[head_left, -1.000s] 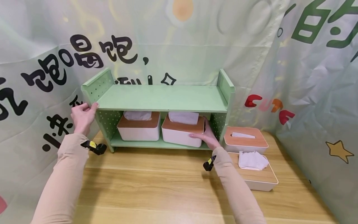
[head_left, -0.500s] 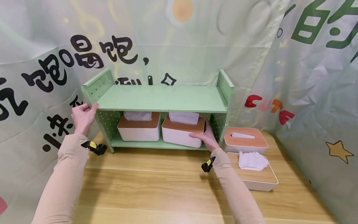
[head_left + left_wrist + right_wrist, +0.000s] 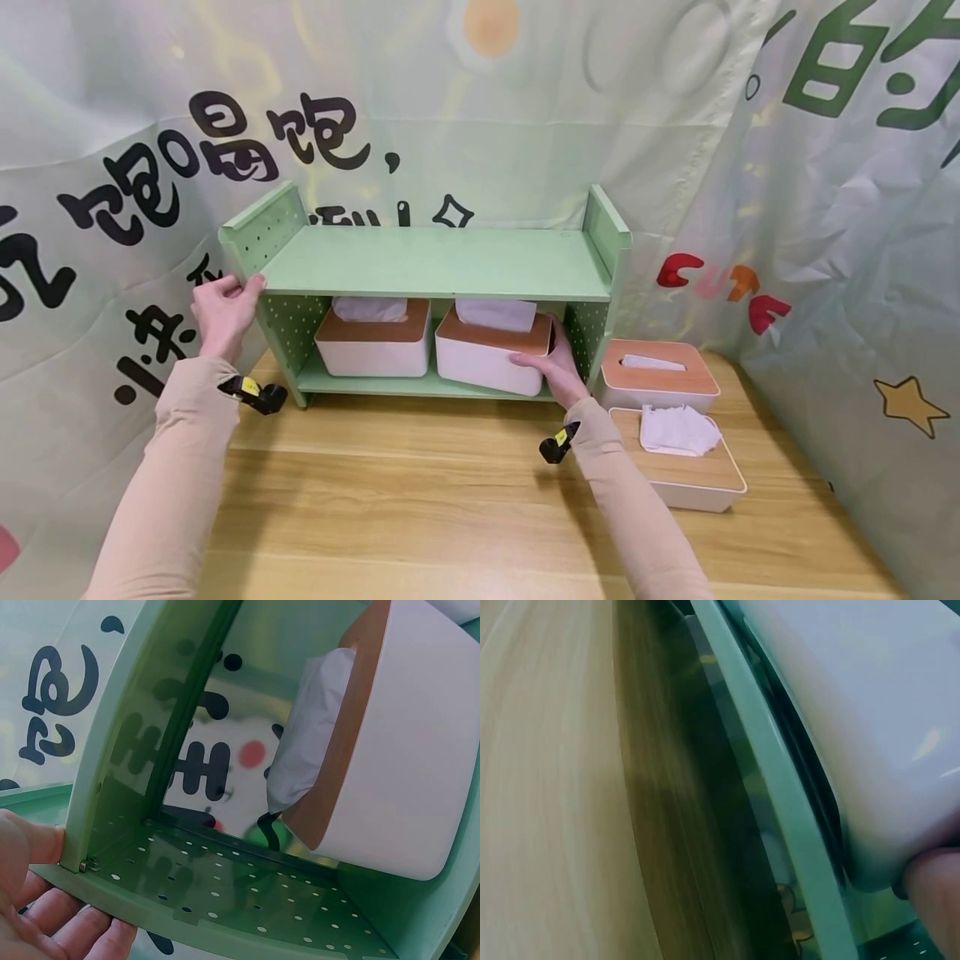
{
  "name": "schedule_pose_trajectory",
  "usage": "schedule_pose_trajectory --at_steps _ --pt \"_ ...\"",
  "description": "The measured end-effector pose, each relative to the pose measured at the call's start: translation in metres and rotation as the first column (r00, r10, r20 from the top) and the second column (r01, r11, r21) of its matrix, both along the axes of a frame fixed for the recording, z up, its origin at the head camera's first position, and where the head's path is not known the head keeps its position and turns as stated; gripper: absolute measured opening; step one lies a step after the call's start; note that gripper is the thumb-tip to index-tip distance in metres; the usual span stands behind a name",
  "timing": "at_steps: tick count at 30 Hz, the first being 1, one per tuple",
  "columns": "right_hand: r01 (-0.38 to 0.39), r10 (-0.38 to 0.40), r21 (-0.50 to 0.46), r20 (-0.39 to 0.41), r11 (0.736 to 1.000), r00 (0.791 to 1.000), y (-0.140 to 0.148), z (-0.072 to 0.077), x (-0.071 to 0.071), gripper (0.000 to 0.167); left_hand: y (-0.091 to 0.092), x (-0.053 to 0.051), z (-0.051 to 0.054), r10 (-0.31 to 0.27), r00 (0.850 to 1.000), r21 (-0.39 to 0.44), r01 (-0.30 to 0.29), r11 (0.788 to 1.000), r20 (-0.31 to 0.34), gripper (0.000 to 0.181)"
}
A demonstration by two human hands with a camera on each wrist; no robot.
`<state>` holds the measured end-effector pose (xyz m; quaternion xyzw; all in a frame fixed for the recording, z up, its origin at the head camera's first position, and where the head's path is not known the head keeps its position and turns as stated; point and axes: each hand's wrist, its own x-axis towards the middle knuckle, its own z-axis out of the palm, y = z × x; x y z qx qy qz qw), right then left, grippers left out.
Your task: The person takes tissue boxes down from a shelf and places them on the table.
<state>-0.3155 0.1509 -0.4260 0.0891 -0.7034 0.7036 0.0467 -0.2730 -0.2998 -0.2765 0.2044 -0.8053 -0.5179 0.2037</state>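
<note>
A green two-tier shelf [image 3: 435, 260] stands on the wooden table. My left hand [image 3: 225, 318] grips its left side panel at the upper board's front corner; in the left wrist view the thumb presses one face and the fingers [image 3: 82, 930] lie along another. On the lower tier, my right hand [image 3: 558, 371] holds the right end of a white tissue box [image 3: 487, 360] with a wooden lid, thumb on its front. That box sits slightly askew, its near right corner forward. Beside it is another tissue box [image 3: 371, 360]. Most of the right hand's fingers are hidden behind the box.
Two more tissue boxes are on the table right of the shelf: one farther back [image 3: 705, 377], one nearer [image 3: 693, 497] with its tissue pulled out. Printed cloth [image 3: 480, 108] hangs close behind and at both sides. Bare wooden tabletop [image 3: 420, 500] lies in front.
My right wrist has shifted slightly left and down. The tissue box in the right hand has barely moved; the left hand stays where it was.
</note>
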Motion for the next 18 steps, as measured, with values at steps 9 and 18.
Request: schedule_pose_trajectory --at_steps 9,18 --pt "0.039 -0.037 -0.06 0.027 0.997 0.999 -0.007 0.006 0.005 0.113 0.0 -0.001 0.0 0.012 1.0 -0.009 -0.012 1.0 0.005 0.052" --pt "0.056 -0.051 -0.087 0.06 0.995 0.997 -0.01 0.008 0.011 0.111 0.001 0.0 0.001 -0.002 1.0 -0.007 0.002 1.0 0.013 0.053"
